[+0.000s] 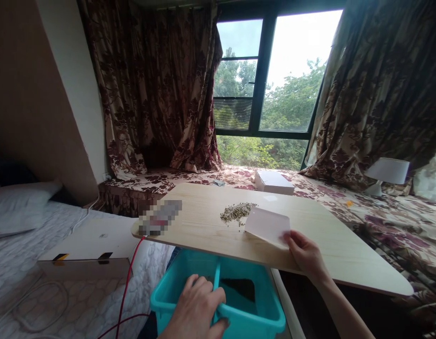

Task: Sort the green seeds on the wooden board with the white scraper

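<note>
1. Two bare hands are in view. The right hand (307, 258) has its grip closed on the near right corner of a thin white sheet (265, 225), thumb and fingers pinching it. The left hand (199, 303) has its grip closed over the front rim of a turquoise tub (255, 318), where the divider (217, 270) meets it.

2. The small grains (235, 213) lie in a loose heap on the wooden counter (327, 240), with a few strays at its near side. The sheet's left edge is right beside the heap, perhaps touching it; the exact contact cannot be told.

3. The tub sits below the counter's near edge. A dark patch shows in its right compartment; whether that is contents or shadow, I cannot tell.

4. Grains could scatter if the sheet swept too fast or its edge lifted, since they are small, loose and unwalled on the flat board.

5. Held by just one corner, the sheet could bend or twist under a push and let grains slip past its free end.

6. Any grains pushed over the edge could miss the tub if it sat too far out, or if the left hand tilted or shifted it.

7. A red cable (128, 278) hangs off the counter's left end; a snag there could jolt the board.
</note>
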The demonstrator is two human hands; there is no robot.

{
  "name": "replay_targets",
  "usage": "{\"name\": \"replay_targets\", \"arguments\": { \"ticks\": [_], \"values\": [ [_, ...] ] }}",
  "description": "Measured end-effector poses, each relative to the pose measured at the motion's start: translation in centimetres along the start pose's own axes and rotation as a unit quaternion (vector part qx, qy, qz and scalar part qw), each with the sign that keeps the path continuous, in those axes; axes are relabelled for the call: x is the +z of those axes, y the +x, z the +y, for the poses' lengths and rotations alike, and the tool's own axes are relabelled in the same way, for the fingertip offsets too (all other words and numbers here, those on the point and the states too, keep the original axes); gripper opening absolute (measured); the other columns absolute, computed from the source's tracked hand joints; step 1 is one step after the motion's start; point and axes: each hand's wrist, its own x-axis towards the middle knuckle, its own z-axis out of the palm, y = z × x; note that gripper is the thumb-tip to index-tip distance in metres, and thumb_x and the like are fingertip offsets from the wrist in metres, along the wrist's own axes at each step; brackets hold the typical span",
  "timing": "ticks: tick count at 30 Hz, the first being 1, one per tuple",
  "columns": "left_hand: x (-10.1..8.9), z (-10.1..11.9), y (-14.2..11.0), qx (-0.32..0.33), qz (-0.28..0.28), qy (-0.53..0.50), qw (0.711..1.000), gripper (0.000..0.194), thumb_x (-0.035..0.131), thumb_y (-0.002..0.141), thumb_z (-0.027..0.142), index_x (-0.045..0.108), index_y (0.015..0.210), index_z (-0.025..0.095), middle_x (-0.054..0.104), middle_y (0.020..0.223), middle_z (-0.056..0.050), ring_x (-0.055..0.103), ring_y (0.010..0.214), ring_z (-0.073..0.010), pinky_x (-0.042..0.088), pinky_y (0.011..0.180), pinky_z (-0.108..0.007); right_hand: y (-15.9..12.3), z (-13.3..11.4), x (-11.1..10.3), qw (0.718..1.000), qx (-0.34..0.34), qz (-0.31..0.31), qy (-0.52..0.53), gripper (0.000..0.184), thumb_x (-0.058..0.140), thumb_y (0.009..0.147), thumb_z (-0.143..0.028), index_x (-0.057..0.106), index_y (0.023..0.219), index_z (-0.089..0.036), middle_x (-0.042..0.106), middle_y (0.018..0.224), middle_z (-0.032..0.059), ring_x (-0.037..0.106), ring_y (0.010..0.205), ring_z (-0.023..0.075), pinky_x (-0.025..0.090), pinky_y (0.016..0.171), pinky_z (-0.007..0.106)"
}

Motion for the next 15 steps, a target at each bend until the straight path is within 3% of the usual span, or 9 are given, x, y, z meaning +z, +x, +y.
{"name": "replay_targets", "arguments": {
  "ticks": [7, 15],
  "values": [
    [0.9, -0.9, 0.6, 0.005, -0.039, 0.012, 0.999, 0.015, 0.068, 0.074, 0.025, 0.061, 0.088, 0.024, 0.061, 0.088, -0.001, 0.055, 0.094, -0.0227, 0.034, 0.094, -0.041, -1.3, -0.8, 0.1, 1.000, 0.022, 0.007, 0.020, 0.025, 0.060, 0.067, -0.043, 0.071, 0.075, -0.022, 0.073, 0.069, 0.0042, 0.063, 0.058, 0.0209, 0.050, 0.055, 0.029],
    [0.9, -1.0, 0.4, 0.011, -0.035, 0.021, 0.999, 0.014, 0.068, 0.076, 0.026, 0.061, 0.088, 0.024, 0.061, 0.087, -0.001, 0.055, 0.092, -0.0224, 0.034, 0.094, -0.040, -2.0, -1.3, 0.3, 1.000, -0.001, 0.000, -0.027, 0.026, 0.058, 0.070, -0.044, 0.069, 0.078, -0.022, 0.073, 0.070, 0.0052, 0.066, 0.060, 0.0225, 0.051, 0.058, 0.030]
  ]
}}
